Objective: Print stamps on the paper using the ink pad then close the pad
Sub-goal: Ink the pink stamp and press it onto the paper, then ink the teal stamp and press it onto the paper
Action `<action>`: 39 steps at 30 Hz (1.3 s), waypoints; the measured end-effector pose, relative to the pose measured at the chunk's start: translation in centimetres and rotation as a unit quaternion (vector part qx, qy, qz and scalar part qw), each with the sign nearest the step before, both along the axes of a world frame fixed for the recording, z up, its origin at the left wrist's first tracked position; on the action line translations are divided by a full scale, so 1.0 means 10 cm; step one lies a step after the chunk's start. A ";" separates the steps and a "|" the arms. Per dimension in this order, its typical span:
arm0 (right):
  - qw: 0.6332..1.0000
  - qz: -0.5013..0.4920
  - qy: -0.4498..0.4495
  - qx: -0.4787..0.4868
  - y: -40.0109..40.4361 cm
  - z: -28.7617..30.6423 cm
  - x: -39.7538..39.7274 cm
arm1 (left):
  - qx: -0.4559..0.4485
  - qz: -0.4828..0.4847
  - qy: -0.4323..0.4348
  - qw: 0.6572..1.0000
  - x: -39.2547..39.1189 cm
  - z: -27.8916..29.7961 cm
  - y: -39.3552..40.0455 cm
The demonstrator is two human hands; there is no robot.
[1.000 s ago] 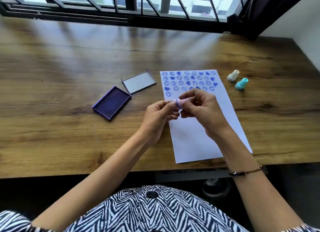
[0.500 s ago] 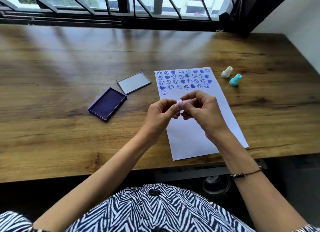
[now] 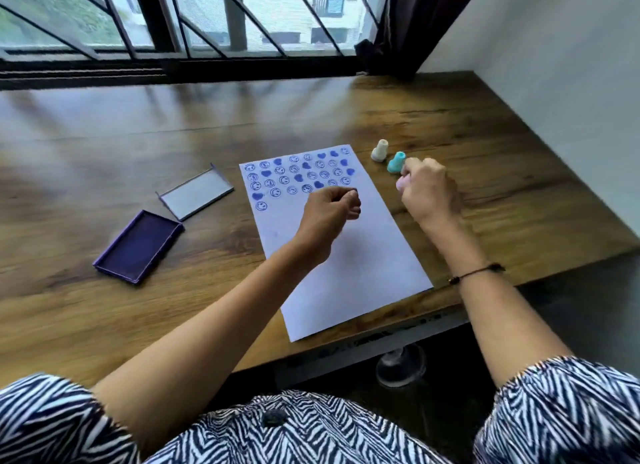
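Note:
A white paper [image 3: 346, 266] lies on the wooden table [image 3: 502, 193], its top rows filled with blue smiley and heart prints. The open purple ink pad [image 3: 138, 247] sits to its left, with the grey lid [image 3: 195, 195] lying apart behind it. My left hand [image 3: 329, 210] hovers over the paper with fingers curled together; nothing shows between them. My right hand [image 3: 429, 193] is off the paper's right edge, closed on a pale lilac stamp [image 3: 401, 183] mostly hidden by the fingers. It is next to the teal stamp [image 3: 396, 162] and the white stamp [image 3: 380, 150].
A barred window and a dark curtain [image 3: 408, 23] run along the table's far edge, and a white wall [image 3: 571, 82] bounds the right side. The table's near edge cuts diagonally under the paper's lower corner.
My hands have separated. The right hand carried the lilac stamp right and away to the two standing stamps, while the left hand stayed over the paper. The view also shifted.

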State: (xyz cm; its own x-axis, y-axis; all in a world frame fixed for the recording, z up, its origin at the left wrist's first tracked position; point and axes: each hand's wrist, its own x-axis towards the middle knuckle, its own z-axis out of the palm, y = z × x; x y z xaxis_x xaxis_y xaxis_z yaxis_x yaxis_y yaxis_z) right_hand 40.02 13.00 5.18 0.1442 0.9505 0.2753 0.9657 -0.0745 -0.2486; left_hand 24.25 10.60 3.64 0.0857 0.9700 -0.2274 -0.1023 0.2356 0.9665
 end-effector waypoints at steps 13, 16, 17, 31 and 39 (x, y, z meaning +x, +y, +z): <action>0.997 0.003 -0.020 -0.076 0.51 0.16 0.24 | 0.000 0.015 -0.049 0.999 -0.05 -0.01 0.05; 0.989 0.019 -0.053 -0.140 0.70 0.16 0.14 | 0.002 0.025 -0.053 0.998 -0.12 0.00 0.05; 0.985 0.020 -0.059 -0.160 0.72 0.13 0.11 | 0.003 0.031 -0.054 0.998 -0.15 0.00 0.04; 0.810 0.284 0.470 -0.208 0.06 0.12 -1.51 | 0.028 0.132 -0.030 0.990 -1.25 0.06 -0.28; 0.799 0.404 0.407 -0.181 -0.20 -0.01 -2.52 | -0.033 0.322 -0.140 0.936 -1.91 -0.07 -0.95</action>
